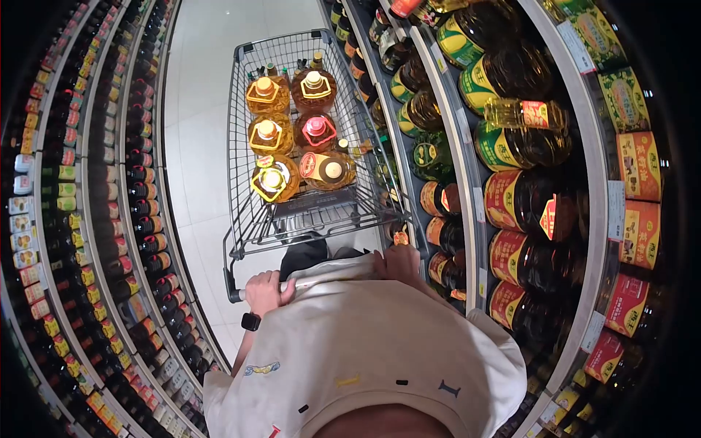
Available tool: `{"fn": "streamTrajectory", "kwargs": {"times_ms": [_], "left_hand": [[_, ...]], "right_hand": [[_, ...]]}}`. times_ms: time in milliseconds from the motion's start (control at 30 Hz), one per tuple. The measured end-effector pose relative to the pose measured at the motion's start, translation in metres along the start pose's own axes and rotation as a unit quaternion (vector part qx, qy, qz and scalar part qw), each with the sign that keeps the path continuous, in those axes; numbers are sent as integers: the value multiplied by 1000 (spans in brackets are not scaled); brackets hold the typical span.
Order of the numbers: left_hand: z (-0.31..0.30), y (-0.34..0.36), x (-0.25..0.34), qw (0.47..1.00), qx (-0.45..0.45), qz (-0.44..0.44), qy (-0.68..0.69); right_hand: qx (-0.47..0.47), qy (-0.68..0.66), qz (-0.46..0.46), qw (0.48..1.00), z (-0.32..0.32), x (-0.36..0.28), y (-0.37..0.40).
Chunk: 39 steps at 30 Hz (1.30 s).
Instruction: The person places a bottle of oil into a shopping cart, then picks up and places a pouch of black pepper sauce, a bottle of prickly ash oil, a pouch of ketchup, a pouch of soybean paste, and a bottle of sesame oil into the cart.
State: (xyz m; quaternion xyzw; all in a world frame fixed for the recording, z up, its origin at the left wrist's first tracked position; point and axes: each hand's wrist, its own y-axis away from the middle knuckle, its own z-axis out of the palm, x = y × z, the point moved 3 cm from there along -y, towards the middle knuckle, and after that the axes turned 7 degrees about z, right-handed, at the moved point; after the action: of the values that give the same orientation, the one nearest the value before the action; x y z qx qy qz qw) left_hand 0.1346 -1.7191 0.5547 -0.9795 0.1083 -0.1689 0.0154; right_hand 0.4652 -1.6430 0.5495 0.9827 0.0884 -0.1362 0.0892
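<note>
A grey wire shopping cart [244, 95] stands in front of me. My left hand [267, 293] is wrapped round the left part of its light-coloured handle [310, 275]. At the other end of the handle is my right hand [399, 263], its fingers curled over the bar. Inside the cart stand several large bottles of amber cooking oil, among them one with a red cap [317, 128] and one with a yellow carrying ring [270, 179]. A bottle with a red-and-white label [326, 169] is at the near right. Smaller bottles [272, 69] are at the cart's far end.
Close on the right, shelves [473, 241] hold big oil jugs [511, 197] and boxed oils [639, 166]. A small oil bottle [527, 114] lies across the jugs. On the left, shelves [162, 146] carry rows of sauce bottles [150, 224]. Pale floor tiles [196, 131] run between.
</note>
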Motion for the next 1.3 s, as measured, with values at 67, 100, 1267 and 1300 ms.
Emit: {"fn": "streamTrajectory", "kwargs": {"times_ms": [67,100,1267,1300], "left_hand": [[-5,-17,-12,999,32,1,11],[-6,-26,-19,999,35,4,10],[-72,-327,-213,999,17,-35,15],[-71,-338,-216,999,18,-37,7]], "right_hand": [[55,-18,-24,998,6,-1,-19],[106,-37,-45,993,2,-6,-28],[241,-98,-71,963,-64,-87,-379],[240,-96,-80,963,-70,-87,-392]]}}
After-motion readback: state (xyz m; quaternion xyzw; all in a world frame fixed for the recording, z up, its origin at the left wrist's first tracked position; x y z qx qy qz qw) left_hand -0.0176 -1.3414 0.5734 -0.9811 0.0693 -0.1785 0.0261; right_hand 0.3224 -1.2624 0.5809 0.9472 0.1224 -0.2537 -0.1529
